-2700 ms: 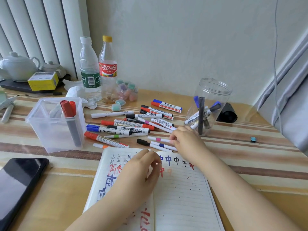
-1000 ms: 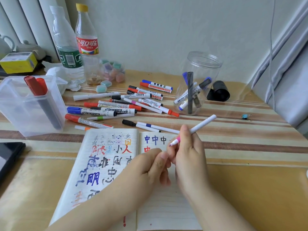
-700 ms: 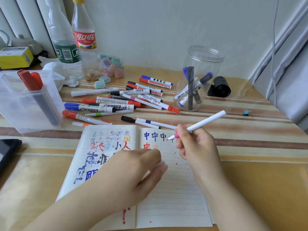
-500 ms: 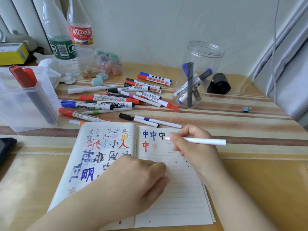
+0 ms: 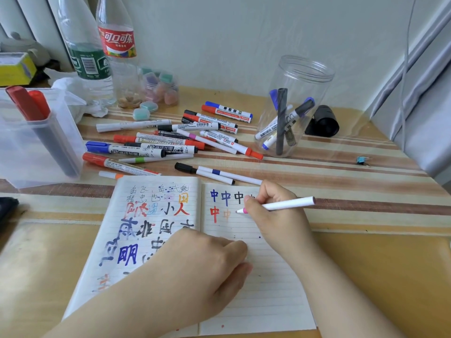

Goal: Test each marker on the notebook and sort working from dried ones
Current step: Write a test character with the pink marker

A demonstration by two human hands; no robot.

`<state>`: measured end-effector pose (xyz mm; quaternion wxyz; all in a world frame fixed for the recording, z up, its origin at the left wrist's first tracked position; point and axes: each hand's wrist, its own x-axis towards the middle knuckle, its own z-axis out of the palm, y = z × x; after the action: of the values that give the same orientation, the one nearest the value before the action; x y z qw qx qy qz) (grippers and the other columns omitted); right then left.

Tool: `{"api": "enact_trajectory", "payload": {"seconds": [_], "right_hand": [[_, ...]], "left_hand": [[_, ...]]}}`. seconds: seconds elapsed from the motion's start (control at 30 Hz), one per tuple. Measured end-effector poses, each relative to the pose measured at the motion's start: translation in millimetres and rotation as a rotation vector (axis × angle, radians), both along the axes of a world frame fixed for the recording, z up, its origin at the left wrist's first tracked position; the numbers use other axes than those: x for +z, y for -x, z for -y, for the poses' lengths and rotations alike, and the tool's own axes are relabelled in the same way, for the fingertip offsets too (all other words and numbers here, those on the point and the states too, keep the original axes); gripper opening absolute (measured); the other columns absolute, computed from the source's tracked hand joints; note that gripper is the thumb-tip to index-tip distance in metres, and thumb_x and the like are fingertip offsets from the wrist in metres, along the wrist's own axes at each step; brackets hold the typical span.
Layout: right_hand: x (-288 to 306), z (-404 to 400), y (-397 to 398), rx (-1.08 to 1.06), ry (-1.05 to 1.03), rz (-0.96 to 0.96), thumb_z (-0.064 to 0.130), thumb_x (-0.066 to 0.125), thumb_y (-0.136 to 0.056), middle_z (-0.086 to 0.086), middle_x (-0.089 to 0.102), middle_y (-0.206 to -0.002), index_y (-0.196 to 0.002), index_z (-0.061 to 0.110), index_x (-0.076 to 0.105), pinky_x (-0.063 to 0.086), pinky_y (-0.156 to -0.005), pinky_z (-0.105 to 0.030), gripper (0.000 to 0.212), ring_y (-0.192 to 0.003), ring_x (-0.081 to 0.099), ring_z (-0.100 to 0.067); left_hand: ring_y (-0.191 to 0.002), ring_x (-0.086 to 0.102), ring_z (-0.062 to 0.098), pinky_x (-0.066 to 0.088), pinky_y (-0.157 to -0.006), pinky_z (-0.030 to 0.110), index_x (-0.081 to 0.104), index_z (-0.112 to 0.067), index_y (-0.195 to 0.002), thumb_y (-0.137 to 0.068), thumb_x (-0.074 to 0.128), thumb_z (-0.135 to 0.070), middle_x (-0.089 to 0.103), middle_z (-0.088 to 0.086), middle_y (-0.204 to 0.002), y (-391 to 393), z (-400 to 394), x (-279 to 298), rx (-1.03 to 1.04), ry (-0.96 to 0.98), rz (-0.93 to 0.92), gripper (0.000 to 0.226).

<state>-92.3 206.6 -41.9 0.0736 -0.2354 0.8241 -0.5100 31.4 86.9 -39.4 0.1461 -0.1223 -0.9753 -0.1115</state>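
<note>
Pink-tipped white marker [image 5: 278,205] gripped in right hand [image 5: 275,215], tip at the right page of the open notebook [image 5: 256,289] on the counter [image 5: 366,264]. Left hand [image 5: 202,264] rests on the notebook, fingers curled; whether it holds anything cannot be told.

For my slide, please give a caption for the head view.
Right hand touches pink marker to notebook; left hand steadies it.

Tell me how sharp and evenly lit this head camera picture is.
Head view: soft daylight, faint shadows; the notebook and the pink pen in the right hand are sharp; wide-angle bending curves the bottles at the top left; mild glare on the clear jar.
</note>
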Motion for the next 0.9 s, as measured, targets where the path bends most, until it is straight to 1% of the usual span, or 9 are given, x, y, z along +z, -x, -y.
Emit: {"api": "enact_trajectory", "payload": {"seconds": [0.1,0.2,0.27,0.33,0.43,0.53,0.6,0.7,0.9], "right_hand": [[0.2,0.4,-0.5,0.004,-0.016,-0.002,0.013,0.062,-0.085,-0.025,0.06,-0.069,-0.06,0.009,0.037,0.031,-0.043,-0.023,0.035,-0.041,0.045,-0.002],[4.1,-1.2,-1.8,0.019,-0.013,0.046,0.005,0.059,-0.085,0.001,0.051,-0.042,-0.059,0.009,0.035,0.027,-0.043,-0.026,0.036,-0.037,0.048,0.002],[4.5,-2.6,-2.0,0.022,-0.017,0.074,0.002,0.058,-0.084,0.01,0.043,-0.035,-0.058,0.01,0.034,0.025,-0.044,-0.025,0.037,-0.036,0.047,0.002],[3.0,-3.1,-1.2,-0.003,0.011,0.055,0.005,0.06,-0.084,0.006,0.046,-0.039,-0.058,0.011,0.035,0.026,-0.042,-0.024,0.037,-0.037,0.043,-0.002],[-1.3,-1.7,0.8,-0.045,0.035,0.028,0.013,0.062,-0.084,-0.018,0.06,-0.061,-0.061,0.009,0.038,0.03,-0.044,-0.026,0.033,-0.048,0.042,-0.015],[-1.6,-0.2,-0.4,-0.031,0.014,0.018,0.013,0.062,-0.084,-0.024,0.057,-0.065,-0.061,0.008,0.037,0.03,-0.044,-0.025,0.034,-0.046,0.038,-0.013],[-0.6,0.0,-1.4,-0.03,0.011,0.011,0.01,0.061,-0.083,-0.02,0.05,-0.056,-0.061,0.007,0.036,0.028,-0.042,-0.023,0.033,-0.043,0.035,-0.011],[-1.2,-1.5,-0.4,-0.069,0.032,-0.005,0.004,0.06,-0.081,0.007,0.038,-0.041,-0.061,0.005,0.035,0.024,-0.038,-0.02,0.032,-0.039,0.03,-0.007],[2.7,-3.6,-1.8,-0.052,0.054,0.018,0.0,0.058,-0.082,0.001,0.039,-0.044,-0.061,0.006,0.035,0.023,-0.038,-0.017,0.032,-0.033,0.037,-0.004]], "left_hand": [[-0.04,0.05,0.013,0.031,-0.034,0.02,0.063,-0.021,-0.074,-0.088,0.035,-0.039,0.058,-0.008,-0.055,0.2,-0.5,1.1,0.011,0.012,0.003,0.036],[-0.039,0.048,0.014,0.031,-0.034,0.02,0.064,-0.021,-0.074,-0.088,0.035,-0.038,0.057,-0.008,-0.054,0.3,-0.2,0.9,0.014,0.015,0.001,0.036],[-0.038,0.048,0.014,0.031,-0.034,0.02,0.064,-0.021,-0.075,-0.088,0.035,-0.039,0.057,-0.008,-0.054,0.4,0.0,0.5,0.016,0.017,0.003,0.036],[-0.039,0.049,0.014,0.033,-0.034,0.021,0.064,-0.022,-0.076,-0.088,0.035,-0.039,0.058,-0.008,-0.055,0.3,0.3,-0.2,0.014,0.011,0.006,0.036],[-0.04,0.051,0.014,0.036,-0.034,0.022,0.064,-0.022,-0.077,-0.089,0.034,-0.039,0.059,-0.008,-0.057,0.1,0.7,-0.9,0.012,-0.002,0.008,0.037],[-0.041,0.051,0.013,0.036,-0.035,0.021,0.064,-0.021,-0.077,-0.089,0.034,-0.039,0.059,-0.009,-0.057,0.4,0.6,-0.6,0.013,-0.009,0.007,0.037],[-0.041,0.051,0.013,0.036,-0.035,0.021,0.064,-0.021,-0.077,-0.088,0.034,-0.039,0.06,-0.009,-0.057,0.6,0.4,-0.4,0.012,-0.014,0.009,0.037],[-0.041,0.051,0.012,0.034,-0.034,0.021,0.064,-0.022,-0.076,-0.088,0.033,-0.039,0.058,-0.009,-0.056,0.3,0.6,0.0,0.016,-0.005,0.013,0.037],[-0.042,0.052,0.011,0.036,-0.035,0.023,0.063,-0.022,-0.077,-0.088,0.033,-0.04,0.059,-0.009,-0.057,-0.2,1.1,0.5,0.015,-0.027,0.023,0.037]]}}
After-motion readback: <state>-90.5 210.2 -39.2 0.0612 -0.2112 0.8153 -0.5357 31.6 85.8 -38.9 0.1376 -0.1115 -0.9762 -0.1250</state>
